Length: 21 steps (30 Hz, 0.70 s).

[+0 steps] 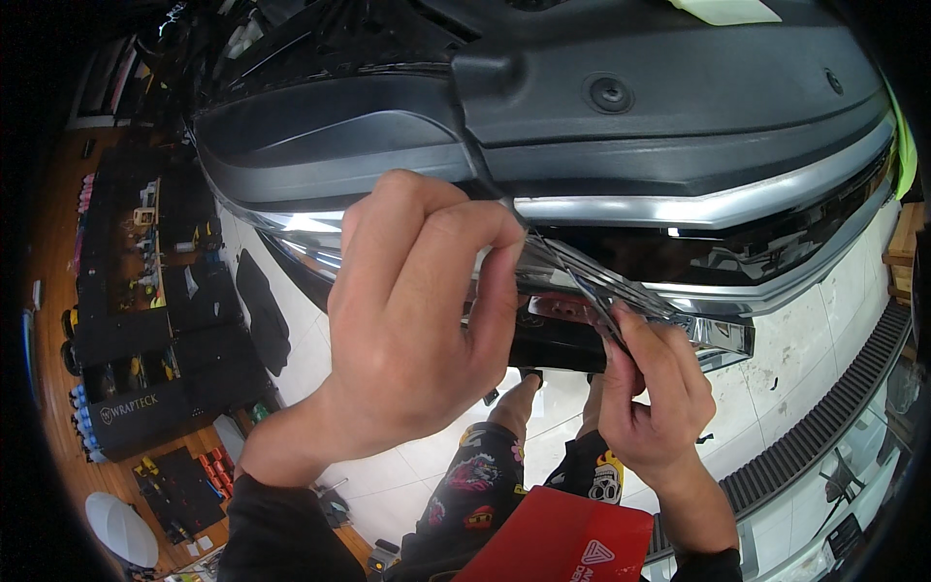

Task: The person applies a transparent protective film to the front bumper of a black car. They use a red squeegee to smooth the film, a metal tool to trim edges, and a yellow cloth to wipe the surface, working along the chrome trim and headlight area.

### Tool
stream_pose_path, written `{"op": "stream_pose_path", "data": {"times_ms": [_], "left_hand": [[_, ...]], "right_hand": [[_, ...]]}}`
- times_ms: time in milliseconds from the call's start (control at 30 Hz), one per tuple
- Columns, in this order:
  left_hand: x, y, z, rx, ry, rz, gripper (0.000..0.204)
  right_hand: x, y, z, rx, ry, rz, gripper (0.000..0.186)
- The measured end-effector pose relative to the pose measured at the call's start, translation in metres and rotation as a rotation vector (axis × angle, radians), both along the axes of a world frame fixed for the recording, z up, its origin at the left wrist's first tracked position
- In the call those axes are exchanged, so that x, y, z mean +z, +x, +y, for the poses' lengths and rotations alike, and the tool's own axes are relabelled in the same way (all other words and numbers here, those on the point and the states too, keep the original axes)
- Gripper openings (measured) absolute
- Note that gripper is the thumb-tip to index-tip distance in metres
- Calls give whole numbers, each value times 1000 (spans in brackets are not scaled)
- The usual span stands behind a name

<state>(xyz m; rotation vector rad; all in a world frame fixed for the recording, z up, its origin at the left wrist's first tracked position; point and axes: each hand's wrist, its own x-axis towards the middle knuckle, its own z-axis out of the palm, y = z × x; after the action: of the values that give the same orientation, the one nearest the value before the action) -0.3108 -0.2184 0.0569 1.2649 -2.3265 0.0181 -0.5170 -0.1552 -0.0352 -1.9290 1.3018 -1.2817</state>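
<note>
Pulling unevenly on the thin dark strip (580, 276) could stretch or snap it, or let it scrape the car's chrome trim (659, 210) at its two o'clock. Arched knuckles-up, the left hand (407, 310) appears to pinch its ten-o'clock end, thumb against forefinger; the right hand (661, 388), fingers curled, pinches its five-o'clock end.

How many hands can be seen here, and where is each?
2: the left hand, left of centre in front of the car, and the right hand, lower and further right, pinching a thin dark strip. Neither is hidden.
</note>
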Motion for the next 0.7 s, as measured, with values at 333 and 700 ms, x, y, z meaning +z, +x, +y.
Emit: {"op": "stream_pose_path", "data": {"times_ms": [333, 700], "left_hand": [[-2, -1, 0, -1, 4, -2, 23], [-3, 1, 0, -15, -22, -1, 22]], "right_hand": [[-3, 0, 2, -22, -9, 16, 38], [-3, -3, 4, -28, -12, 42, 39]]}}
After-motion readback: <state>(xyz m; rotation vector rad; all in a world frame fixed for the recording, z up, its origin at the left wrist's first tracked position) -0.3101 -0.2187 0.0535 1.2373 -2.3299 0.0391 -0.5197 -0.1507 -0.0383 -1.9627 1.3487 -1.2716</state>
